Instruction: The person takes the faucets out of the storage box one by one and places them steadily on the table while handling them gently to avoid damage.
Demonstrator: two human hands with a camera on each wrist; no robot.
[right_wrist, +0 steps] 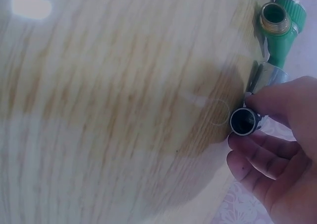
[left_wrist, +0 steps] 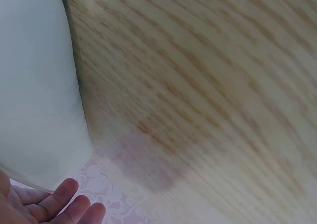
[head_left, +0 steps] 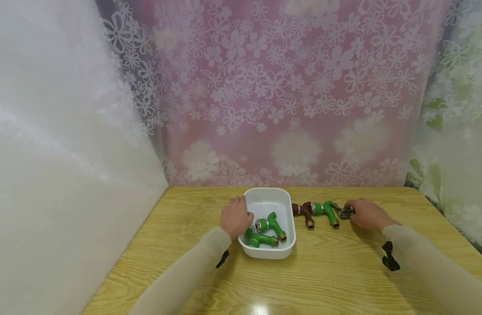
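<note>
My left hand grips the left rim of a white plastic tub, thumb on the inner side; its fingertips show beside the tub wall in the left wrist view. Two green taps lie inside, close to that hand. On the table, right of the tub, a brown tap and another green tap stand in a row. My right hand pinches a silver metal tap at the row's right end. Its round open mouth faces the right wrist camera, between thumb and fingers.
A wood-grain table carries everything. Behind it hangs a pink flowered curtain. A white sheet slopes along the left edge, and a pale green flowered curtain hangs at the right.
</note>
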